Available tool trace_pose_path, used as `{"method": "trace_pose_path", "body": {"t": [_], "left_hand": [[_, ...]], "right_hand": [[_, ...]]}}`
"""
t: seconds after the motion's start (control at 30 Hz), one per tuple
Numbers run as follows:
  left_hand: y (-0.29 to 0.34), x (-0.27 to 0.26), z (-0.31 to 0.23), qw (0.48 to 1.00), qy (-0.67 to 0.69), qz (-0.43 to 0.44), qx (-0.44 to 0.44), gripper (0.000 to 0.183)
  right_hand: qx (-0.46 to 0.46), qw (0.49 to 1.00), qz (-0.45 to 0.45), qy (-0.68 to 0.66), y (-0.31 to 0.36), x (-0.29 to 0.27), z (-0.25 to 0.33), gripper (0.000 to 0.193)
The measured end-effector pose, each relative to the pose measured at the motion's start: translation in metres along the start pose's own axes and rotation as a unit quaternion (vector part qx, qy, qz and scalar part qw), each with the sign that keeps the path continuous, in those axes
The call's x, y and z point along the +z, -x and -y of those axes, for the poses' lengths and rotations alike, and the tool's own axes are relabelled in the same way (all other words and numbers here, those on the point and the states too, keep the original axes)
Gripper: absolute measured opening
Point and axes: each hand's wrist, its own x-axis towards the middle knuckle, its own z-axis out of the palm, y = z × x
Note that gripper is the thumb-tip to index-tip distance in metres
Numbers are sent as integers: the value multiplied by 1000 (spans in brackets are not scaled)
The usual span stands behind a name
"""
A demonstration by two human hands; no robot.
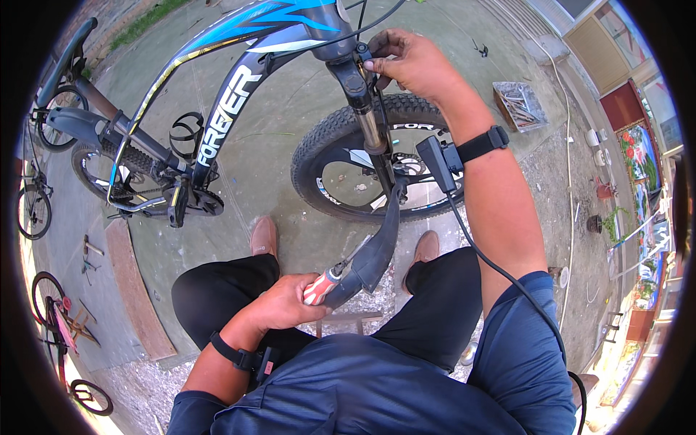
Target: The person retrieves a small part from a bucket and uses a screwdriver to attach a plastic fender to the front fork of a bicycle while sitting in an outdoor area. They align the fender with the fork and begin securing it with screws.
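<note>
A blue, black and grey bicycle (286, 36) stands before me, its front wheel (308, 138) turned to the right side. My left hand (284, 301) is closed around the red and white handle of a screwdriver (319, 288). Against that hand lies a curved black mudguard (378, 250), which reaches up toward the lower fork; whether the fingers also grip it is hidden. Up at the top of the suspension fork (371, 127), my right hand (407, 64) has thumb and fingers pinched beside the fork crown. Anything between those fingertips is too small to name.
A metal tray of tools (520, 106) lies on the ground to the right. At left are a hammer (91, 246), a wooden board (138, 290) and a small red bicycle (58, 326). A black cable (500, 261) runs along my right arm.
</note>
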Motion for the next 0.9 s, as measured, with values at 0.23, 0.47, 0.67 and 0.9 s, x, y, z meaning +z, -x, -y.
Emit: {"method": "trace_pose_path", "body": {"t": [0.23, 0.47, 0.67, 0.9], "left_hand": [[0, 1, -2, 1000, 3, -3, 6, 30], [0, 0, -2, 1000, 2, -6, 1, 29], [1, 1, -1, 1000, 11, -4, 6, 29], [1, 0, -1, 1000, -5, -4, 6, 31]], "right_hand": [[-35, 998, 3, -50, -3, 3, -14, 24], [-33, 999, 13, -15, -1, 5, -11, 28], [-30, 996, -35, -78, -1, 9, -20, 32], [-27, 995, -20, -90, -1, 9, -19, 33]]}}
